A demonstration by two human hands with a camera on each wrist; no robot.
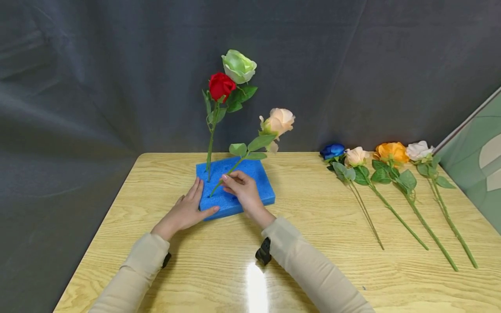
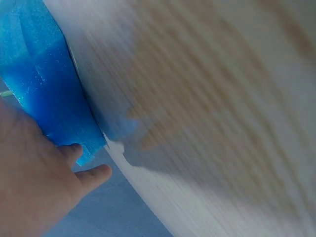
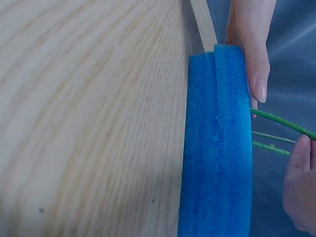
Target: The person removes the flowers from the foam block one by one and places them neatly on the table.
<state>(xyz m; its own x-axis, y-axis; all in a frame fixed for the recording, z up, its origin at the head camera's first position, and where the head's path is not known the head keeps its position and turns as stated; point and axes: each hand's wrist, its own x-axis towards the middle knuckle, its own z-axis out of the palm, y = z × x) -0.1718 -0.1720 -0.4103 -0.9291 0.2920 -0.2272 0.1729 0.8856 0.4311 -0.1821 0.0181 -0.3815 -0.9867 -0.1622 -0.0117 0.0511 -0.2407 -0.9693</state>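
Note:
A blue foam block (image 1: 254,187) lies on the wooden table. My left hand (image 1: 187,209) rests along its left side with straight, spread fingers, the thumb over the front edge. With thumb and fingertips my right hand (image 1: 243,190) pinches the green stem of a peach rose (image 1: 279,121), which leans to the right. The lower end of that stem (image 3: 276,119) meets a hole in the foam near the left thumb. Behind it a red rose (image 1: 222,86) and a pale green rose (image 1: 238,66) stand upright in the block's left part.
At the right lie a blue rose (image 1: 332,151), another peach rose (image 1: 356,156), an orange rose (image 1: 392,153) and a white rose (image 1: 419,150), stems toward the front. A dark curtain (image 1: 117,78) hangs behind the table (image 1: 219,269). A green patterned panel (image 1: 481,161) borders the right side.

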